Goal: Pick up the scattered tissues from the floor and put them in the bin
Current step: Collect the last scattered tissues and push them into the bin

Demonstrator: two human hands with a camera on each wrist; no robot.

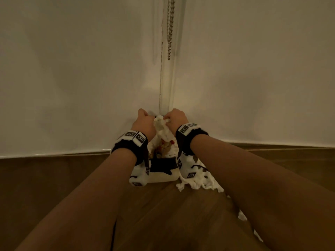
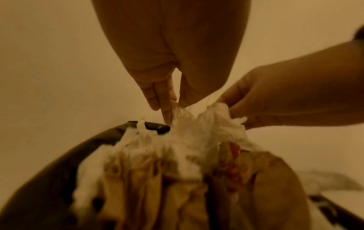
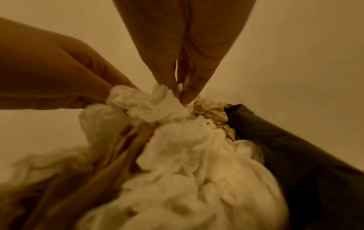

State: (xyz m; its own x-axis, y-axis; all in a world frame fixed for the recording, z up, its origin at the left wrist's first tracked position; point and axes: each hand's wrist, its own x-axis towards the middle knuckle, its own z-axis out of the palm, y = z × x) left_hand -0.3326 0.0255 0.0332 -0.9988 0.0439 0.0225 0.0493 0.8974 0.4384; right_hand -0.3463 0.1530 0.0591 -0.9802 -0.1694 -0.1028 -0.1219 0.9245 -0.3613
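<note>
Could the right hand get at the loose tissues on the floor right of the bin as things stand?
Probably not at once. The right hand pinches a tissue wad over the bin together with the left hand. The floor tissues lie bare just under its forearm, so once freed, nothing looks to block it.

White tissues (image 1: pixel 164 132); seemingly black bin liner (image 3: pixel 291 155).
</note>
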